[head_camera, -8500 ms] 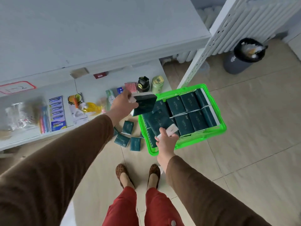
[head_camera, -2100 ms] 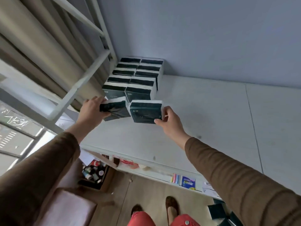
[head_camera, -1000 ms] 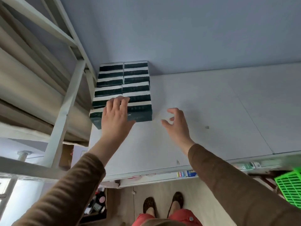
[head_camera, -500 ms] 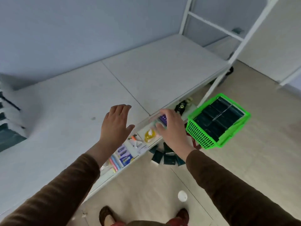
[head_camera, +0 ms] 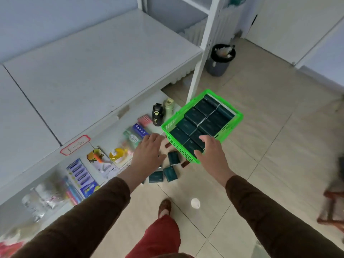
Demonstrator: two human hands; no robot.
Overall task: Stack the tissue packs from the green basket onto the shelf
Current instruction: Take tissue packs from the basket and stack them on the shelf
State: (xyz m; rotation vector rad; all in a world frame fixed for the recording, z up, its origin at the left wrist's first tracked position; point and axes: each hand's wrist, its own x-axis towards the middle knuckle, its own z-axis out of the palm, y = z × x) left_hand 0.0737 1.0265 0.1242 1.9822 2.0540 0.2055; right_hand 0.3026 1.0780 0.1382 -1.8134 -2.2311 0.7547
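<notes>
The green basket (head_camera: 231,127) stands on the floor beside the white shelf unit, filled with several dark green tissue packs (head_camera: 197,116). My right hand (head_camera: 212,155) hovers over the basket's near corner, fingers spread and empty. My left hand (head_camera: 149,153) is open and empty too, just left of the basket above the floor. A few smaller dark green packs (head_camera: 168,170) lie loose on the tiles under my hands. The wide white top shelf (head_camera: 83,58) fills the upper left; the stacked packs on it are out of view.
The lower shelf (head_camera: 156,107) holds a black bottle (head_camera: 157,116), a pale green bottle (head_camera: 168,108) and packaged goods. A white upright post (head_camera: 201,58) stands behind the basket. A grey bin (head_camera: 220,60) sits beyond it. A small white cap (head_camera: 195,202) lies on the floor.
Both hands let go of the packs on the top shelf, and my view swung down and right. My empty hands have dropped toward the green basket.
</notes>
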